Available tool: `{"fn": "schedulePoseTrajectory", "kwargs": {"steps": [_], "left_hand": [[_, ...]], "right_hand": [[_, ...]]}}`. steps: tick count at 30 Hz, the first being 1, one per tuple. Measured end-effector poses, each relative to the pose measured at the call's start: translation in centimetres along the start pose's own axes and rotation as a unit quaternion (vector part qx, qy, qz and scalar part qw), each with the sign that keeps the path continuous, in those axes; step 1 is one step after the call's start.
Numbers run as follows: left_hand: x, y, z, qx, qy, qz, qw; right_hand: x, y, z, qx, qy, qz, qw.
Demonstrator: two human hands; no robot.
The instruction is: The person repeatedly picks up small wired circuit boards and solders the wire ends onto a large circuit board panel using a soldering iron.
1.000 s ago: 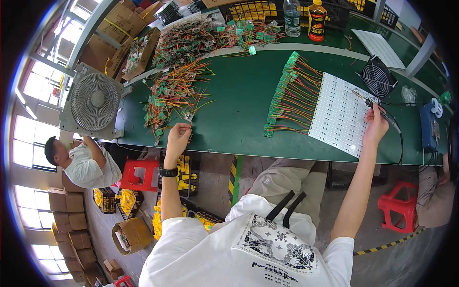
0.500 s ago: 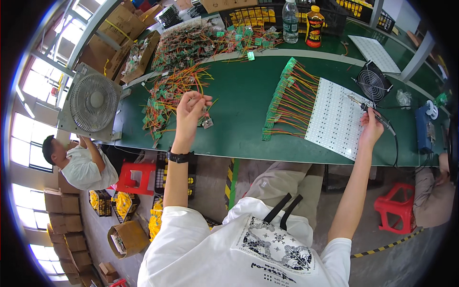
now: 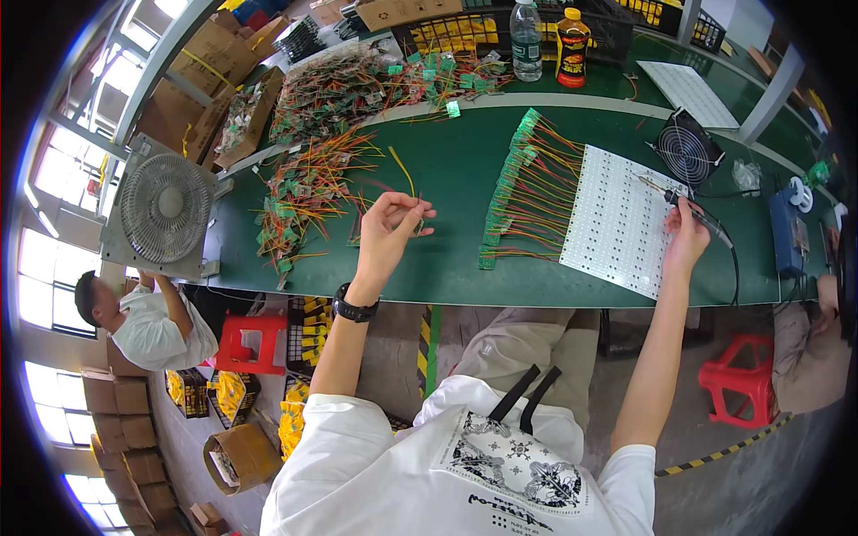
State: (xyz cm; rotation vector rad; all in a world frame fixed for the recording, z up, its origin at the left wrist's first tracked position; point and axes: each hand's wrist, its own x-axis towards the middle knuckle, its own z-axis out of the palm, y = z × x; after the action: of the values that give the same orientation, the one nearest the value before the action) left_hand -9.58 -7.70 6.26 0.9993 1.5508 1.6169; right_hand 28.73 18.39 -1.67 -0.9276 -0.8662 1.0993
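Note:
My left hand [image 3: 393,230] is pinched shut on a small wired circuit board's leads, over the green bench between two groups of boards. One yellow wire [image 3: 402,168] sticks up from its fingers; the board end is blurred behind the hand. My right hand [image 3: 685,238] grips a soldering iron [image 3: 672,196], whose tip points up and left over the white perforated panel [image 3: 617,219]. Along that panel's left edge lies a row of green circuit boards [image 3: 502,192], their red and yellow wires reaching onto it. A tangled pile of wired boards [image 3: 304,192] lies left of my left hand.
Beyond are a larger board heap [image 3: 331,94], a water bottle [image 3: 525,45] and a dark drink bottle [image 3: 572,49]. A black fan [image 3: 686,154] and blue soldering unit [image 3: 788,234] stand right. A big fan [image 3: 168,207] and a co-worker [image 3: 156,322] are left.
My left hand has moved right and nearer, away from the loose pile, carrying the wired board. My right hand keeps the soldering iron over the panel. The view has shifted slightly.

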Motion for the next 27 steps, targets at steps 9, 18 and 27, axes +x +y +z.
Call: {"fn": "schedulePoseTrajectory", "kwargs": {"steps": [9, 18, 27], "left_hand": [[-0.4, -0.3, 1.5, 0.092, -0.107, 0.038, 0.989], [2.3, 0.0, 5.2, 0.218, -0.072, 0.082, 0.970], [16.5, 0.4, 19.1, -0.006, -0.269, 0.144, 0.952]], "right_hand": [[-0.3, -0.1, 0.1, -0.012, 0.008, -0.006, 1.000], [-0.2, 0.4, 0.2, -0.015, 0.001, 0.004, 1.000], [-0.5, -0.3, 0.3, -0.001, 0.003, 0.008, 1.000]]}}
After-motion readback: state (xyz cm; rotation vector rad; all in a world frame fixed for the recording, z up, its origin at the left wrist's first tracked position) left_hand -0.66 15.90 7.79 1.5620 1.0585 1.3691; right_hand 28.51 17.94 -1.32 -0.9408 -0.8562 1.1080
